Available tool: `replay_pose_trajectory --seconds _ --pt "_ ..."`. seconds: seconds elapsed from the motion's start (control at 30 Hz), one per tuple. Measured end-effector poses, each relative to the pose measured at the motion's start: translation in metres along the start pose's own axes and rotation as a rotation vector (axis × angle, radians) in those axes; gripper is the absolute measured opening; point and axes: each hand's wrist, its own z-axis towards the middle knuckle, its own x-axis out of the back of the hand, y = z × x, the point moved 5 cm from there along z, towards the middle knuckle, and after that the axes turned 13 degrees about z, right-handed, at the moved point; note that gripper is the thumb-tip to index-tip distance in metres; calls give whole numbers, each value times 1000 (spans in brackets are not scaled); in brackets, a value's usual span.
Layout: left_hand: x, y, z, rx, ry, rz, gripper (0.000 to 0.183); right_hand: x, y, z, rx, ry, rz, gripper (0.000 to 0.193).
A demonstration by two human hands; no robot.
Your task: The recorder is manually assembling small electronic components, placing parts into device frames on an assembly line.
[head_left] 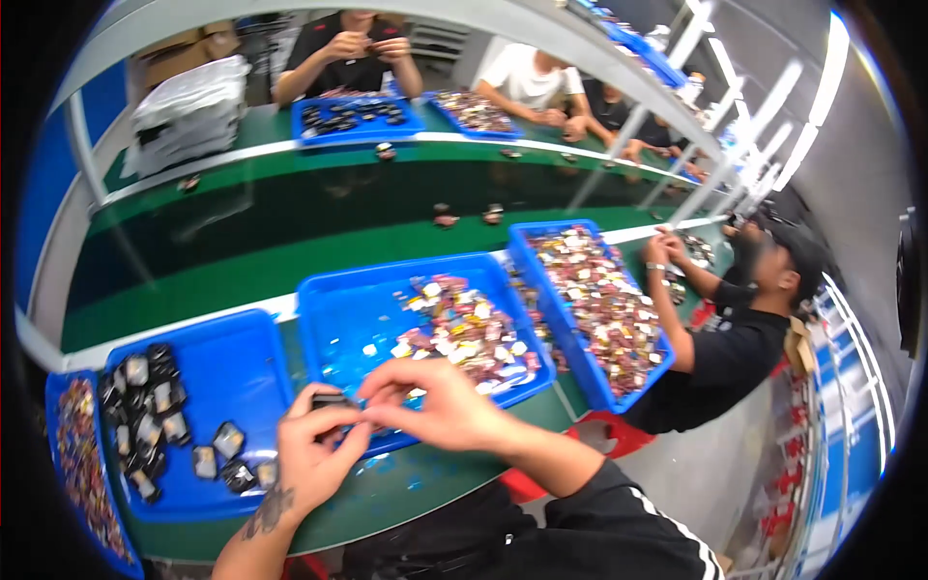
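My left hand (pixel 317 447) holds a small black part (pixel 333 400) between thumb and fingers, above the near edge of the middle blue tray (pixel 319 290). My right hand (pixel 440 404) is closed in a pinch, its fingertips meeting the left thumb beside the black part. Whatever lies between those right fingertips is too small and hidden to make out. Behind my hands, a heap of small pinkish and yellow pieces (pixel 464 333) fills the right side of the middle tray. To the left, black pieces with pale squares (pixel 150 411) lie in another blue tray (pixel 227 353).
A full blue tray of small pieces (pixel 599 304) stands to the right, a narrower one (pixel 87 454) at far left. Beyond them runs a green conveyor belt (pixel 319 217) carrying scattered parts. A person in black (pixel 744 338) works at right; others sit across, beside stacked white packs (pixel 188 111).
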Motion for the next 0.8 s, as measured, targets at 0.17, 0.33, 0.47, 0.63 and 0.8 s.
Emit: replay_pose_trajectory --seconds 0.17,0.33,0.47,0.63,0.8 --pt "-6 1 6 -25 -78 18 13 5 0 -5 -6 17 -18 19" --pt "-12 3 6 -60 -59 -89 12 2 -7 -7 62 31 53 19" --pt "-7 1 -1 -60 27 -110 13 3 -5 -7 -18 22 102 17" --pt "-15 1 3 -88 -50 -142 12 9 -7 -18 -58 103 62 13" --pt "-17 -4 0 -28 -29 -151 12 11 7 -17 -199 85 203 9"
